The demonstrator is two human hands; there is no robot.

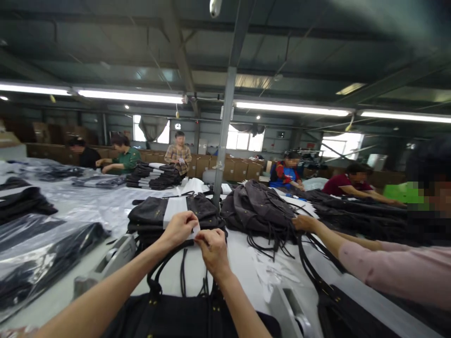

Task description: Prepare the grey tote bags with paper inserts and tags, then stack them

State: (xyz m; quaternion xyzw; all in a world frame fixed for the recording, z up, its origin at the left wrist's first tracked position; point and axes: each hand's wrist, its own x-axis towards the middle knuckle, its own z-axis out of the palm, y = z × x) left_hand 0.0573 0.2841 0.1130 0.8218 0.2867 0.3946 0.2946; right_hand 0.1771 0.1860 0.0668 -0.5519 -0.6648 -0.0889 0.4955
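Both my hands are raised close together in the middle of the view, fingers pinched. Between them is a small white paper piece point(196, 231); whether it is a tag or a sticker I cannot tell. My left hand point(181, 227) grips it from the upper left, and my right hand point(213, 249) pinches its lower right end. Below them lies a black bag point(176, 314) with its strap handles point(160, 270) standing up towards my hands. Just behind my hands is a stack of folded dark bags point(148, 213) with a white paper band point(175, 209) around the top one.
A heap of dark bags point(257, 206) with dangling cords lies right of the post point(223, 141). At right, a co-worker's hand point(305, 224) holds straps of another black bag point(355, 305). Grey metal holders point(107, 263) sit on the white table. Plastic-wrapped bags point(52, 258) lie left.
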